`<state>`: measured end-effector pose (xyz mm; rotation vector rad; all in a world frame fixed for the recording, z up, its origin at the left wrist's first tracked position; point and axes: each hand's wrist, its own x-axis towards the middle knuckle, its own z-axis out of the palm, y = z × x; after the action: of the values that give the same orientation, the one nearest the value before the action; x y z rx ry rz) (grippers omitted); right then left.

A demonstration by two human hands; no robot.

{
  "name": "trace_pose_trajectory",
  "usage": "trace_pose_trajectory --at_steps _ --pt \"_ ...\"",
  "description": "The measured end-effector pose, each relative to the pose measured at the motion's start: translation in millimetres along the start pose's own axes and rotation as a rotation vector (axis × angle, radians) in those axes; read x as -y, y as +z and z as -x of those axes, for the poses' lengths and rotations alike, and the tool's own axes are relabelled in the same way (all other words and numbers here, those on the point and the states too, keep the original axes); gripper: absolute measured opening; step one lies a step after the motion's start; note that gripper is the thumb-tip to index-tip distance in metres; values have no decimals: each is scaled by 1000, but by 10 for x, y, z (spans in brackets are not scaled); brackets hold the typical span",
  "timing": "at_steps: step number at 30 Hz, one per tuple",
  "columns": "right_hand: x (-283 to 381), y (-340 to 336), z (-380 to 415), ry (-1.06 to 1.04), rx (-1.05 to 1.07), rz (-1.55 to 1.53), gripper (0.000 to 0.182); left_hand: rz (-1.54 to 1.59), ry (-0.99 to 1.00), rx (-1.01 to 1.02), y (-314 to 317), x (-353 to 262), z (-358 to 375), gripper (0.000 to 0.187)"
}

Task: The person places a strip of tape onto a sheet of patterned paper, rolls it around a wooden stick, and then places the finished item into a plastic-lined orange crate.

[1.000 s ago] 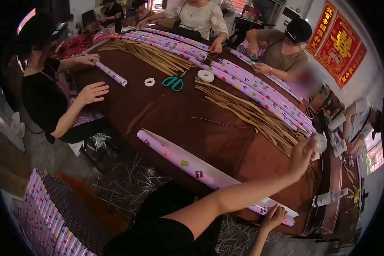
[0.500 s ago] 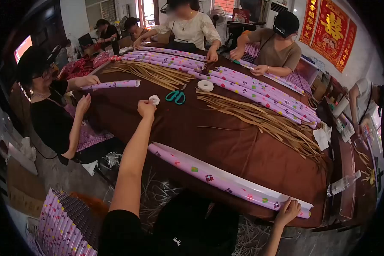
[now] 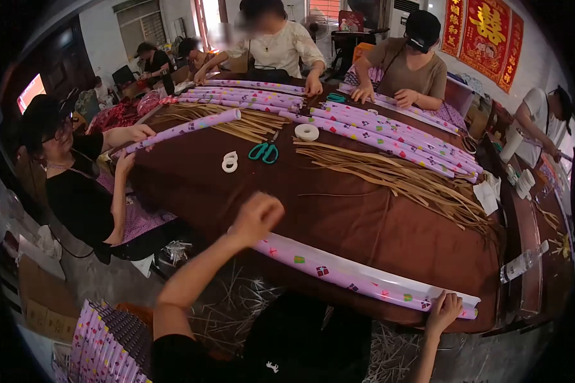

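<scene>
A partly rolled sheet of purple patterned wrapping paper (image 3: 364,281) lies along the table edge in front of me, its white inner side showing along the top. My right hand (image 3: 445,311) grips its right end, fingers over the edge. Above the sheet's left end is my left hand (image 3: 257,217), curled with the fingertips together and slightly blurred; anything pinched in it is too small to see. Beyond it, small white tape rolls (image 3: 229,162) lie on the brown cloth, near teal-handled scissors (image 3: 263,152) and a larger white tape roll (image 3: 306,132).
Brown flat strips (image 3: 390,175) lie in a bundle beyond my sheet. Finished purple paper tubes (image 3: 390,137) are stacked behind them. A co-worker (image 3: 76,172) on the left holds another tube (image 3: 185,131); others sit across the table. A plastic bottle (image 3: 524,262) lies at the right.
My left hand has left the small tape roll and come back toward me, over the sheet's left end. My right hand stays on the sheet. The left co-worker's tube is raised and tilted.
</scene>
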<state>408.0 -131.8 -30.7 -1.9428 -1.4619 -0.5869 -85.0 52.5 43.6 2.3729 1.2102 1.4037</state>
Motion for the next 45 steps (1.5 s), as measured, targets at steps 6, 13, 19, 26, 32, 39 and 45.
trace_pose_trajectory --at_steps 6,13,19,26,32,39,45 --pt "-11 -37 -139 20 24 -58 27 -180 413 476 354 -442 512 50" --pt "-91 -269 -409 -72 279 56 13 -125 405 515 498 -566 517 44" --pt "1167 -290 -739 -340 691 -654 16 -96 462 570 648 -669 456 43" --pt "2570 572 -1016 -708 1085 -561 23 -100 416 575 707 -808 445 47" --pt "3157 810 -1326 -871 1367 -438 22 -174 382 587 746 -792 535 45" --pt "3199 1264 -941 -958 904 -854 22 -114 346 486 722 -828 570 34" --pt "3255 1435 -965 -767 1279 -1134 22 41 263 430 721 -779 539 25"
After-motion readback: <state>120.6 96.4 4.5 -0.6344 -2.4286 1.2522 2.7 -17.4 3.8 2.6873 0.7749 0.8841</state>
